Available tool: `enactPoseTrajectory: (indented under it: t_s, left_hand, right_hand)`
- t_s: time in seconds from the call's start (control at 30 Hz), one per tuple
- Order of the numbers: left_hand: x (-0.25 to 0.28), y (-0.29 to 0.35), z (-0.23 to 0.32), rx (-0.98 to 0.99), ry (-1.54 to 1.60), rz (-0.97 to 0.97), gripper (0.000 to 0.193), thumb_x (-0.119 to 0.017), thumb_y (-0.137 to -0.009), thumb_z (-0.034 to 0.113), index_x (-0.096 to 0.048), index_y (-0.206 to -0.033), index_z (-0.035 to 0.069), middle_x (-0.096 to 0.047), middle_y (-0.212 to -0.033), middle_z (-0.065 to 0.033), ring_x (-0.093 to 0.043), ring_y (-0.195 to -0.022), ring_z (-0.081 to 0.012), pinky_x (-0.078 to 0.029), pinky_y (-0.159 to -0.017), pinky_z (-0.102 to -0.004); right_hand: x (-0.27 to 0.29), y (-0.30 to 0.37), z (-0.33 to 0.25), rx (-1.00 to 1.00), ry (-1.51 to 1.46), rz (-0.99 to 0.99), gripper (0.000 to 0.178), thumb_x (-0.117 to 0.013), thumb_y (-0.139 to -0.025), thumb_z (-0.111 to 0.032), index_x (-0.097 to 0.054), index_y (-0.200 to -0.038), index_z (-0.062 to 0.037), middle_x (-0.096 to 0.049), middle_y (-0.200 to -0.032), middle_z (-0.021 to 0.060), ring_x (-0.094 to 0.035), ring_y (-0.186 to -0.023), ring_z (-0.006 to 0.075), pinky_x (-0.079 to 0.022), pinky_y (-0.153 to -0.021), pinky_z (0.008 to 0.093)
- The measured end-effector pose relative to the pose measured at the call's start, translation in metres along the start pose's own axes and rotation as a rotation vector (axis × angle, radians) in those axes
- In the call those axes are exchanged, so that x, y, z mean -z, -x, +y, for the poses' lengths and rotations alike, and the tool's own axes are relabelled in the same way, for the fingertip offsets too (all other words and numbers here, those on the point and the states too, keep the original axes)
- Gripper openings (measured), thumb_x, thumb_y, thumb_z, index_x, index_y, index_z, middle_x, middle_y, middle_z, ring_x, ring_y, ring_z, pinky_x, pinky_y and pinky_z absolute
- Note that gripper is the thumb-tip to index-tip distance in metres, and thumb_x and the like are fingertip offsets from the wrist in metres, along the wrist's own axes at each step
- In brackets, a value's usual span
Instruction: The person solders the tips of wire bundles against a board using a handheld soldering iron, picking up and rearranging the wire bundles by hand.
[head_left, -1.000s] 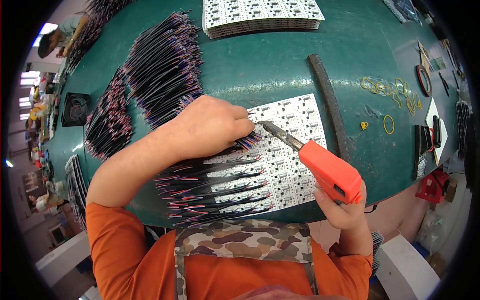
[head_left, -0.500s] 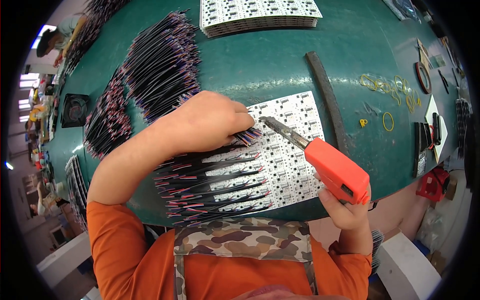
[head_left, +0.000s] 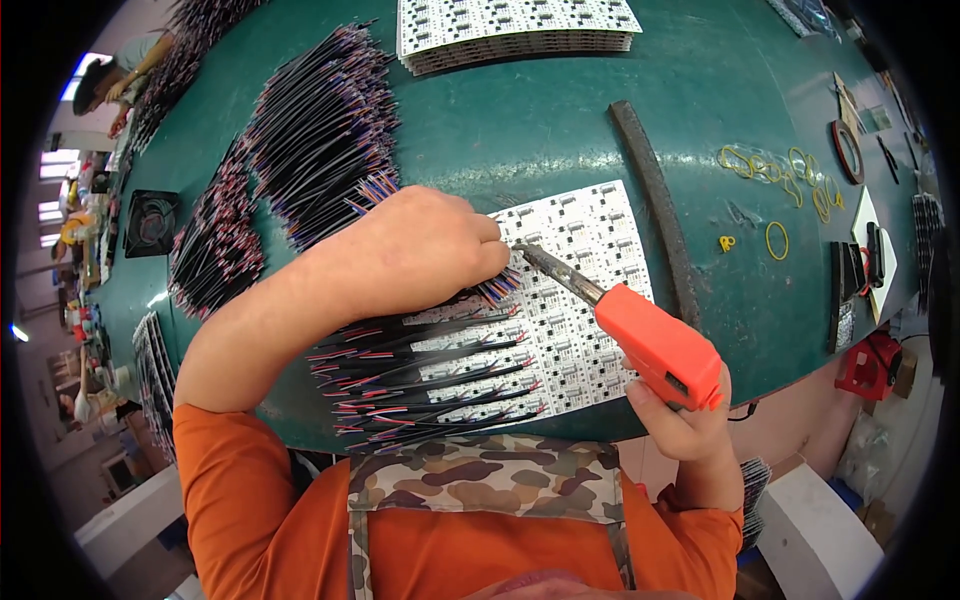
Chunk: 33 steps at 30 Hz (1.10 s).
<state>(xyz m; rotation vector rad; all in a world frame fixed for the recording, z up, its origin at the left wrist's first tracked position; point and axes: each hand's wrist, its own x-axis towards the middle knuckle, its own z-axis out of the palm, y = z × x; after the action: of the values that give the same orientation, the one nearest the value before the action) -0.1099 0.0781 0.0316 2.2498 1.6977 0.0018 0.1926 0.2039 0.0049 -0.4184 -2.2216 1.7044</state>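
Note:
My left hand (head_left: 425, 248) is closed over a bundle of thin black cables with coloured wire ends, above the upper left of a white circuit board panel (head_left: 585, 325). Its fingers hide most of the bundle. My right hand (head_left: 690, 425) grips a red soldering gun (head_left: 655, 340) from below. The gun's dark metal tip points up and left, close beside my left fingertips. Whether it touches the board I cannot tell. Several black cables (head_left: 460, 360) lie in rows across the panel's left part, their ends at pads on the board.
Piles of black cables (head_left: 325, 130) lie at the upper left. A stack of white panels (head_left: 520, 45) sits at the far side. Right of the board are a dark bar (head_left: 655, 205), yellow rubber bands (head_left: 777, 240) and a black fan (head_left: 152, 222) stands far left. Another person works at the upper left.
The soldering gun and my right hand have shifted slightly left, bringing the tip nearer my left fingers. My left hand has barely moved.

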Motion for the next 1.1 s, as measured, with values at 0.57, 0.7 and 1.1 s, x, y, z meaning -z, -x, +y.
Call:
enactPoseTrajectory:
  t_s: [0.57,0.7,1.1]
  left_hand:
    - [0.007,-0.001,0.008,0.034,-0.069,0.009,0.016,-0.061,-0.08,0.011,-0.065,-0.094,0.005,-0.06,-0.082,-0.0079,-0.063,-0.076,-0.0308,-0.053,-0.066,-0.0409]
    - [0.011,0.006,0.004,0.061,0.095,0.13,0.028,-0.068,-0.075,0.006,-0.066,-0.103,0.007,-0.06,-0.086,-0.0088,-0.063,-0.076,-0.0329,-0.052,-0.065,-0.0404]
    - [-0.019,0.014,0.02,0.053,0.036,0.236,0.026,-0.066,-0.074,0.011,-0.061,-0.1,0.01,-0.056,-0.074,-0.0049,-0.062,-0.065,-0.0261,-0.05,-0.052,-0.0388]
  right_hand:
    - [0.005,0.013,-0.001,-0.031,-0.062,0.097,0.053,-0.074,-0.077,-0.001,-0.055,-0.126,0.0078,-0.067,-0.115,0.0194,-0.069,-0.098,0.0287,-0.053,-0.087,0.034]
    - [0.003,0.019,0.009,0.021,0.029,0.153,0.037,-0.066,-0.083,0.0,-0.061,-0.118,0.0077,-0.07,-0.104,0.0146,-0.065,-0.085,0.0174,-0.051,-0.081,0.0319]
    - [0.004,0.027,0.009,0.003,-0.01,0.108,0.048,-0.07,-0.078,0.001,-0.057,-0.123,0.0092,-0.068,-0.104,0.0158,-0.064,-0.083,0.0184,-0.051,-0.079,0.0319]
